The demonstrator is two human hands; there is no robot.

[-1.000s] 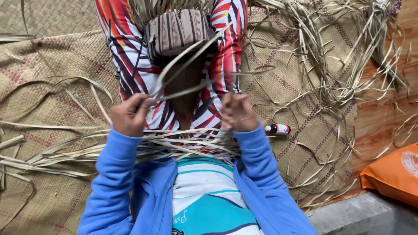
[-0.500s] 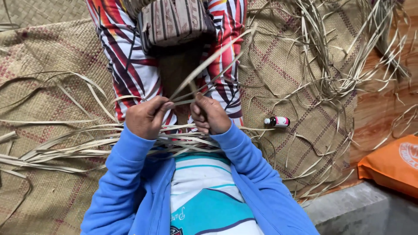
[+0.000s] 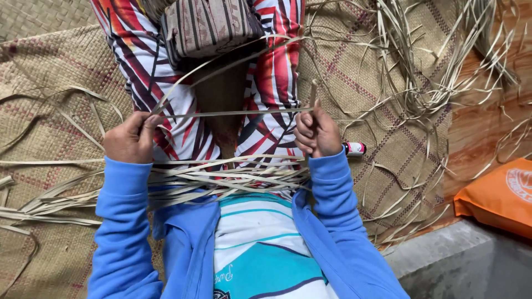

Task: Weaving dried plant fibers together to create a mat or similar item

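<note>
A wide woven mat [image 3: 66, 61] of tan straw with faint reddish lines covers the floor, and everything else lies on it or at its edge. The person sits on the mat with legs stretched out in patterned trousers [image 3: 138, 66] of red, white and dark leaf shapes, arms in blue sleeves [image 3: 119, 221] over a white and turquoise striped shirt [image 3: 255, 243]. Off the mat's right edge lies bare wooden floor [image 3: 487, 122], with an orange bag [image 3: 499, 194] on it and a grey concrete ledge [image 3: 465, 266] beside that. A heap of loose dried leaf strips [image 3: 432, 72] sprawls over the mat's upper right corner. On the mat between the knees sits a striped cloth pouch [image 3: 208, 25]. A bundle of flat leaf strips [image 3: 216, 180] lies across the lap, its ends trailing out over the mat to the left.

Above the lap, a single long strip [image 3: 233, 113] is stretched level between both hands. The left hand [image 3: 130, 138] is clenched round one end of it, fingers curled in over the palm. The right hand [image 3: 317, 133] grasps the other end in a closed fist, with a short piece of strip standing up above the knuckles. Just right of that wrist, on the mat, lies a small white and red tube [image 3: 354, 148]
</note>
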